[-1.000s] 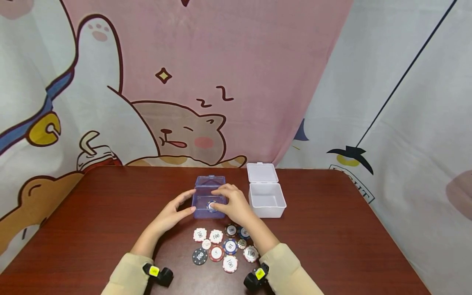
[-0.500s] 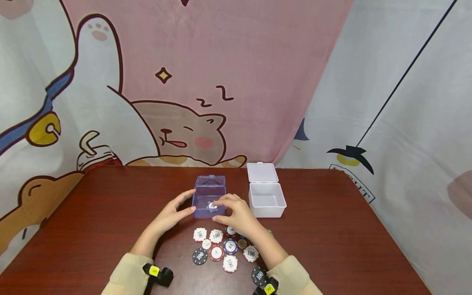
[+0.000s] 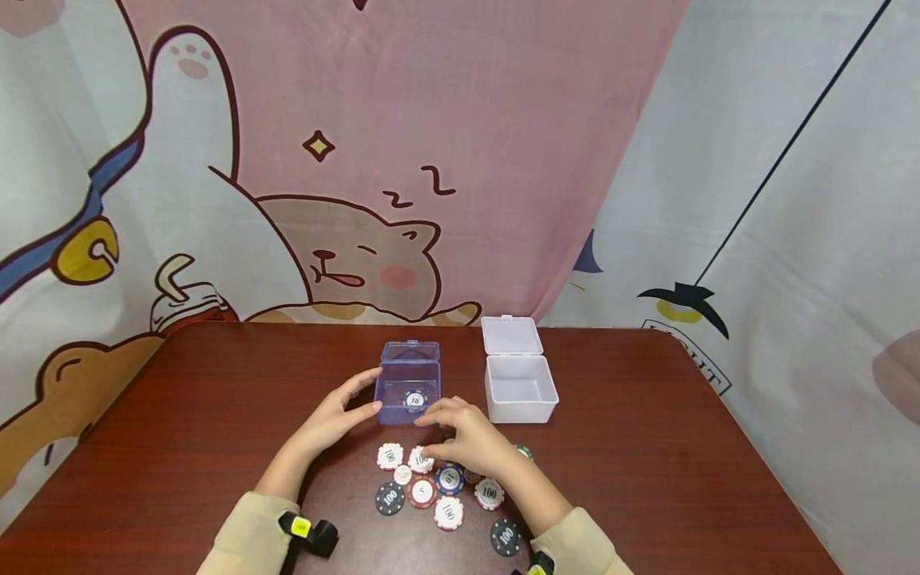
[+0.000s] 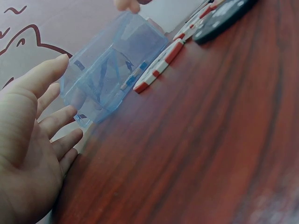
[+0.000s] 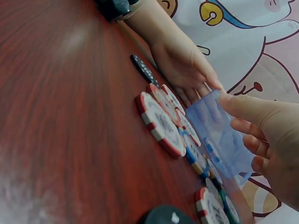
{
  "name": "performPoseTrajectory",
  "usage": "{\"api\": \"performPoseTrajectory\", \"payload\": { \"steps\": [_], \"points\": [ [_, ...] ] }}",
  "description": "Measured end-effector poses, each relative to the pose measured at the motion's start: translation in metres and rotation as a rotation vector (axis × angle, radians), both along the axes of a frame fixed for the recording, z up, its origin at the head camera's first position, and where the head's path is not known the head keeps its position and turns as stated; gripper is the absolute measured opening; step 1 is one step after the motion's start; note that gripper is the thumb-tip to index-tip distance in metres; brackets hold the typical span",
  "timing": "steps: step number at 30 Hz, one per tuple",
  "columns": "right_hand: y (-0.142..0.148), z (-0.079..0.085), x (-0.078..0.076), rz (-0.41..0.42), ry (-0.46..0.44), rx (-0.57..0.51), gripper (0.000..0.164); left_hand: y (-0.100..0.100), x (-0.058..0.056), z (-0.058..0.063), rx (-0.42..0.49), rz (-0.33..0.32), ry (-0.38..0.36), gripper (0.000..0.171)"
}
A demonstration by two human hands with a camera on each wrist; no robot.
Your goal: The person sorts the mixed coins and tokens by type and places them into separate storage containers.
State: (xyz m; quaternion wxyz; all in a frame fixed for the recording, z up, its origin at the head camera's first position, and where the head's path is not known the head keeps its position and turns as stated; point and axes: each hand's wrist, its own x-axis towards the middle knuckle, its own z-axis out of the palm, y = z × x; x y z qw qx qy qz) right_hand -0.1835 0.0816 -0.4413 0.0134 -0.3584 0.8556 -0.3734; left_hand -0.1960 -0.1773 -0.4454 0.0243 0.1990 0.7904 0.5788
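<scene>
A clear blue plastic box [image 3: 391, 391] stands with its lid tipped back, and a blue-edged poker chip [image 3: 415, 401] marked 10 lies inside. At its left side my left hand [image 3: 336, 419] rests, thumb and fingers spread and fingertips right at the wall. My right hand [image 3: 474, 438] hovers just in front of the box's right corner, fingers loosely bent and nothing between them. Under its thumb tip sits a white poker chip [image 3: 418, 463], partly covered. A blue poker chip [image 3: 450, 480] and a red poker chip [image 3: 422, 492] lie closer to me. The right hand hides some chips behind it.
An open white plastic box [image 3: 522, 411] stands right of the blue one, lid back. More chips lie in front: a black chip [image 3: 390, 498], a white chip [image 3: 449, 513], another black chip [image 3: 506, 537] at the right, and a green-edged chip [image 3: 523, 452] beside the right wrist.
My right hand has let go of the blue-edged chip inside the blue box and drawn back toward me, over the loose chips. The left hand has stayed at the box.
</scene>
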Motion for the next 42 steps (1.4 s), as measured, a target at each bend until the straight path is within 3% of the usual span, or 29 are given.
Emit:
{"api": "performPoseTrajectory", "payload": {
  "steps": [15, 29, 42],
  "points": [
    [0.006, -0.017, -0.001, 0.104, -0.007, 0.081, 0.038, 0.001, 0.000, 0.001, -0.010, 0.007, -0.010, 0.056],
    [0.002, -0.023, -0.002, 0.117, 0.015, 0.125, 0.037, -0.001, 0.000, -0.001, -0.023, 0.021, -0.014, 0.058],
    [0.001, -0.026, -0.003, 0.118, 0.014, 0.085, 0.031, 0.000, 0.000, -0.001, -0.017, 0.024, -0.023, 0.058]
  ]
}}
